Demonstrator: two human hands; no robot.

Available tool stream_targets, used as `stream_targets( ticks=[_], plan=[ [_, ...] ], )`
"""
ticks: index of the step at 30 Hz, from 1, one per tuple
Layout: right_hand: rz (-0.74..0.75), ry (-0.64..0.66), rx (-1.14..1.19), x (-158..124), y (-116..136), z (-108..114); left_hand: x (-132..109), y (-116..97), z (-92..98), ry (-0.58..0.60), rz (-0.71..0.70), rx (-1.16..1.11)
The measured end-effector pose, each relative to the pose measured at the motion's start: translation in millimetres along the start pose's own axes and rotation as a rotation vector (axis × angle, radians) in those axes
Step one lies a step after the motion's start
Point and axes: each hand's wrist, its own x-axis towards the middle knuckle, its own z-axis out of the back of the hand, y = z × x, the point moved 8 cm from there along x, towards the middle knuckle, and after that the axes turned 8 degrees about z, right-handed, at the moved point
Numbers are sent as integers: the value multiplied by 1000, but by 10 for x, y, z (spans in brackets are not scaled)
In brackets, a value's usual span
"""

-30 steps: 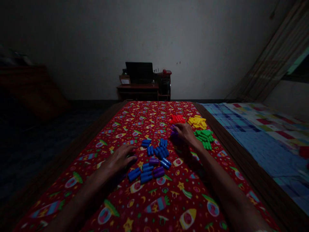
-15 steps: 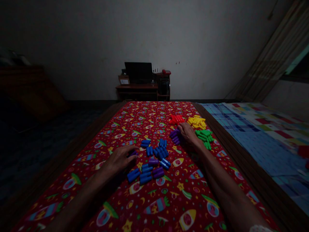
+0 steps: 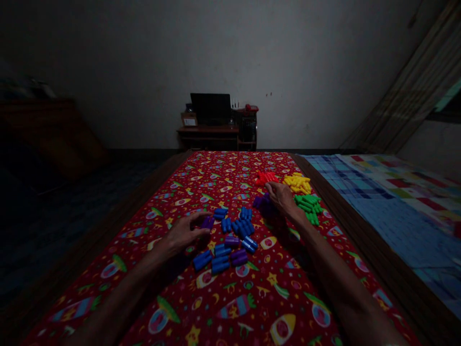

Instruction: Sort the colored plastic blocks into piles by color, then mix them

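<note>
My left hand [image 3: 183, 233] is curled in a C shape, thumb and fingers on either side of a purple plastic piece [image 3: 208, 222]. Just beyond its fingertips lie several blue plastic pieces [image 3: 243, 226], short ribbed tubes grouped side by side. Two more purple pieces [image 3: 238, 257] rest among them. My right hand [image 3: 283, 197] is over a small purple pile [image 3: 260, 202], its fingertips drawn together near the red pile [image 3: 265, 179]; what they hold, if anything, is hidden. Close to that hand are the yellow pile [image 3: 297, 183] and the green pile [image 3: 309, 206].
A red patterned cloth [image 3: 230, 307] covers the long surface under the pieces. To the right is a bed with a checked blue cover [image 3: 345, 192]. At the far wall stands a desk [image 3: 209, 130] with a black monitor [image 3: 211, 108]. A wooden cabinet [image 3: 43, 129] is at left.
My right hand has risen slightly off the purple pile, fingertips shifting toward the red pile. The left fingers reach a little farther forward, with the purple piece between them. The view has shifted slightly.
</note>
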Motion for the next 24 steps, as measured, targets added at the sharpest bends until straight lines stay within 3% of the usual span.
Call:
stream_targets(
  ticks=[2,4,6,9,11,14,19,21,24],
  plan=[
    [158,31,204,-38,386,-5,-17,1,-75,14,18,-109],
    [343,159,392,-160,855,-96,-48,-24,-159,3,2,-174],
    [481,311,435,-323,1249,-220,-90,-68,-219,-43,-54,-186],
    [556,420,340,-438,1475,-319,-149,-159,-257,-90,-186,-122],
    [520,415,266,-383,1363,-281,-164,-214,-218,-94,-272,-22],
    [382,371,83,-205,906,-133,-134,-224,-10,-132,-353,229],
    [172,456,-141,-97,112,-27,62,118,441,-165,-209,609],
    [123,468,-162,-101,-36,-16,133,300,475,-84,-141,685],
    [113,304,-170,-46,31,104,183,458,426,-31,-131,718]
  ],
)
